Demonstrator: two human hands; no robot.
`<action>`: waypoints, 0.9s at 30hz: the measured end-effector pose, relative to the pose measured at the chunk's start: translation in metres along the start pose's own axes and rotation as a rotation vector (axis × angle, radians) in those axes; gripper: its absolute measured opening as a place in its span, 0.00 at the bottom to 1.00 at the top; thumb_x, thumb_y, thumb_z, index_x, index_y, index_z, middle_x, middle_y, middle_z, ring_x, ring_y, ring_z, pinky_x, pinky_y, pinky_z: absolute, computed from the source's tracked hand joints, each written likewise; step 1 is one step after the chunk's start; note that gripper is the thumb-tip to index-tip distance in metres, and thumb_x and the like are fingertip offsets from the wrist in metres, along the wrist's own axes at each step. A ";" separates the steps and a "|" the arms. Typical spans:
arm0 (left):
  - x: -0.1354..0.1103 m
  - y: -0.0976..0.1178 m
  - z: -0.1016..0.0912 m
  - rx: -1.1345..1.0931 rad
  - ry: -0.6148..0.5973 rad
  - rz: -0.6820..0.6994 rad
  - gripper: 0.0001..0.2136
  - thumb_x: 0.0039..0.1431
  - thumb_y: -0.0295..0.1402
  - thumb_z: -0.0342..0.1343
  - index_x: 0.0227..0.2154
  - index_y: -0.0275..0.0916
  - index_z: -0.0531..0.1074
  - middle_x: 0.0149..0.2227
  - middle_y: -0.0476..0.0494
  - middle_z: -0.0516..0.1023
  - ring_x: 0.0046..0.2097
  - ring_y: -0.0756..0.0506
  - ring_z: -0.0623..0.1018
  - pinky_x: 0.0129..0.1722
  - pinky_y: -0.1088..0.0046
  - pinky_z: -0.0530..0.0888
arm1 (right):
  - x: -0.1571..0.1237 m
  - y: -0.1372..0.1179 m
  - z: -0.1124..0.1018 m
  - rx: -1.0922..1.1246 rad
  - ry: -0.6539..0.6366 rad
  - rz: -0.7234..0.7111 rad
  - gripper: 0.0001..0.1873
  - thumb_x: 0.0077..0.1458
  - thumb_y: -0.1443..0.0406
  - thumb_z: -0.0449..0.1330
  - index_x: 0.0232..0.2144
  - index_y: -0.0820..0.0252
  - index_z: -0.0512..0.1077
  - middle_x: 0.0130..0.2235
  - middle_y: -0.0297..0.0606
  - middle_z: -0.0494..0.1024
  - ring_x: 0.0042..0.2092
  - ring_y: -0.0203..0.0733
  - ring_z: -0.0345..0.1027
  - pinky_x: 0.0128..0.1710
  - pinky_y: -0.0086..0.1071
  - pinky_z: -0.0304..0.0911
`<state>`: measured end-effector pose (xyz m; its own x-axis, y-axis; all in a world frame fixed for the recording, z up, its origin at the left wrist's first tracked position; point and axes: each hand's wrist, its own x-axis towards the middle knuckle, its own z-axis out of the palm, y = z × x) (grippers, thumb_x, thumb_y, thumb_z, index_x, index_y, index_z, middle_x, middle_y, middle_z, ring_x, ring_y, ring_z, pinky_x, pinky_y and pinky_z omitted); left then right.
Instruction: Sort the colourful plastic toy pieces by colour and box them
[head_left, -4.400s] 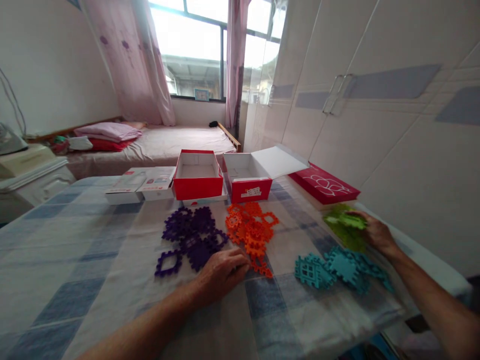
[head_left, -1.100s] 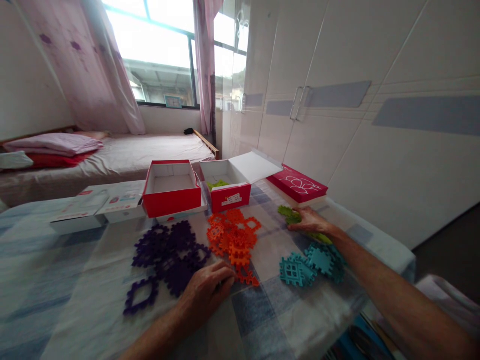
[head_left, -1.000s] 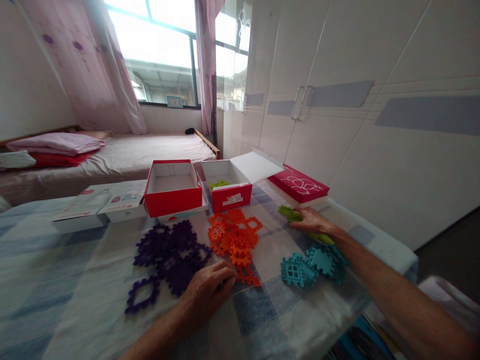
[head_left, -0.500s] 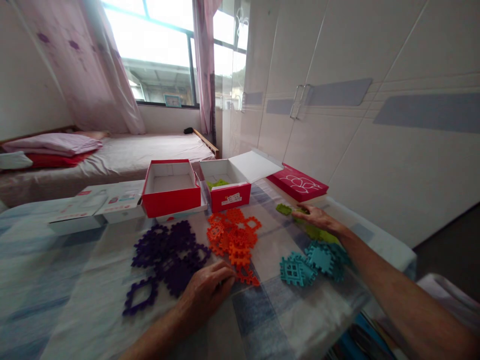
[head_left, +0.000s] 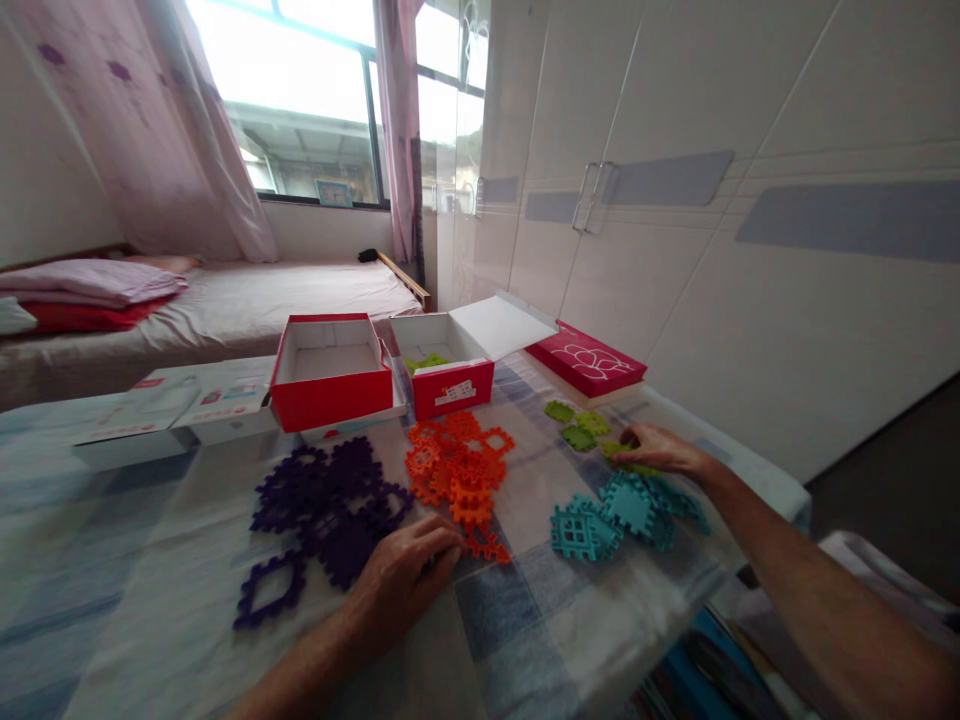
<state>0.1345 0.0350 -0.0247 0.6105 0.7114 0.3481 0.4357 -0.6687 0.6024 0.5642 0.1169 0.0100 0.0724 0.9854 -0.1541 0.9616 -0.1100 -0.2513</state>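
My left hand [head_left: 409,577] rests on the checked tablecloth with its fingers loosely curled, fingertips between the purple tile pile [head_left: 322,505] and the orange tile pile [head_left: 459,473]. My right hand [head_left: 661,451] lies on a few green tiles at the right, fingers bent over them. Three loose green tiles [head_left: 577,423] lie spread just beyond that hand. Teal tiles [head_left: 616,507] lie close to my right wrist. Some green tiles [head_left: 425,362] sit inside the open red-and-white box [head_left: 453,384].
An empty red box [head_left: 331,386] stands beside the one with green tiles. A red lid [head_left: 585,357] lies at the back right, white lids [head_left: 176,410] at the back left. The table edge [head_left: 765,478] runs near a white wardrobe. A bed [head_left: 225,300] lies beyond.
My right hand has slid back toward me along the green tiles, leaving a few uncovered beyond it. The left hand has stayed put. Green tiles appeared in the open box since the earliest frame.
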 end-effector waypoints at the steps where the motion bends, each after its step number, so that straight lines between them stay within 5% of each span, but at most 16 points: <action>1: 0.000 0.000 0.000 0.002 -0.004 -0.003 0.11 0.62 0.29 0.44 0.33 0.38 0.72 0.33 0.44 0.75 0.35 0.50 0.74 0.37 0.77 0.70 | 0.000 -0.002 0.001 -0.003 0.013 0.009 0.25 0.38 0.49 0.63 0.33 0.64 0.74 0.37 0.47 0.77 0.38 0.52 0.70 0.38 0.39 0.64; 9: 0.001 0.003 -0.001 -0.002 -0.009 -0.010 0.11 0.62 0.29 0.44 0.32 0.38 0.72 0.33 0.45 0.75 0.34 0.50 0.75 0.36 0.78 0.70 | 0.000 0.001 0.008 0.076 0.076 0.049 0.23 0.39 0.57 0.62 0.37 0.66 0.71 0.39 0.46 0.76 0.39 0.47 0.69 0.37 0.33 0.63; 15: 0.000 0.002 -0.001 0.016 -0.011 -0.011 0.11 0.62 0.30 0.44 0.31 0.38 0.72 0.33 0.44 0.75 0.34 0.50 0.75 0.37 0.77 0.70 | -0.004 0.002 0.006 0.196 -0.058 0.044 0.22 0.39 0.54 0.62 0.34 0.65 0.73 0.34 0.43 0.77 0.36 0.46 0.69 0.34 0.33 0.63; 19: 0.001 0.002 -0.001 0.020 -0.002 -0.009 0.11 0.62 0.30 0.45 0.31 0.39 0.72 0.33 0.44 0.75 0.35 0.50 0.75 0.36 0.78 0.70 | -0.009 -0.001 -0.004 0.326 -0.012 0.026 0.22 0.41 0.52 0.60 0.33 0.64 0.71 0.34 0.42 0.76 0.34 0.42 0.68 0.31 0.31 0.61; 27: 0.000 -0.001 0.000 -0.012 0.004 0.013 0.11 0.62 0.30 0.44 0.32 0.38 0.72 0.33 0.45 0.75 0.35 0.50 0.75 0.36 0.78 0.70 | 0.011 -0.044 -0.008 0.420 0.057 0.132 0.33 0.49 0.41 0.48 0.38 0.63 0.71 0.33 0.42 0.75 0.31 0.40 0.67 0.27 0.31 0.61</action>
<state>0.1343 0.0356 -0.0249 0.6134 0.7035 0.3589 0.4199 -0.6754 0.6062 0.5247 0.1336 0.0268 0.2128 0.9638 -0.1609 0.7535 -0.2667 -0.6010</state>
